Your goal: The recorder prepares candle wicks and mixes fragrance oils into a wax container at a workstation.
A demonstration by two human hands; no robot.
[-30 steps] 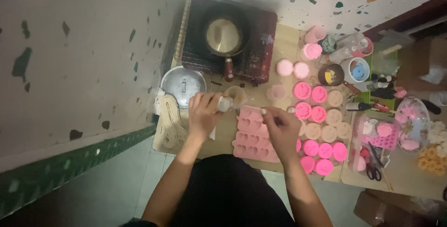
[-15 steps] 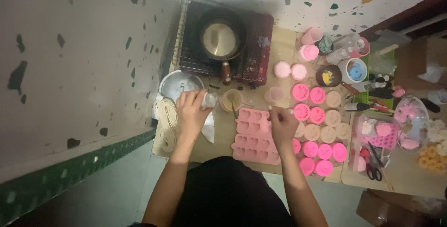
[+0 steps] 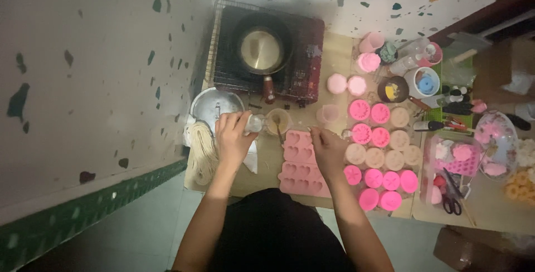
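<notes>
Nearest the camera, at lower centre of the frame, the person's dark-clothed lap and two forearms run upward to the desk (image 3: 262, 180).

Left hand (image 3: 234, 138), centre-left: fingers curled around a small clear jar (image 3: 255, 122), which sticks out to the right of the hand. The grip appears closed on it. Whether the jar is tilted cannot be told.

Right hand (image 3: 329, 148), centre: fingers drawn together, apparently pinching something small at the upper edge of the pink mould tray (image 3: 301, 163). What it pinches is too small to tell. The hand overlaps the tray's upper right corner.

The two hands are apart. Between them, just above the tray, stands a small cup (image 3: 278, 120) with a thin stick (image 3: 279, 134) leaning from it toward the tray.

Key relation: the jar lies just left of the cup, nearly touching it; the left hand is the nearer to both. The tray's long axis runs up and down the frame, from the lap toward the cup.

Left of the left hand: a coil of pale string (image 3: 202, 152). Above it, a metal lid (image 3: 216, 106).

Right of the tray: rows of round pink and beige moulds (image 3: 380, 155).

Farthest, top centre: a dark stove (image 3: 304, 54) carrying a small pan (image 3: 260, 50), its handle pointing down toward the cup.
</notes>
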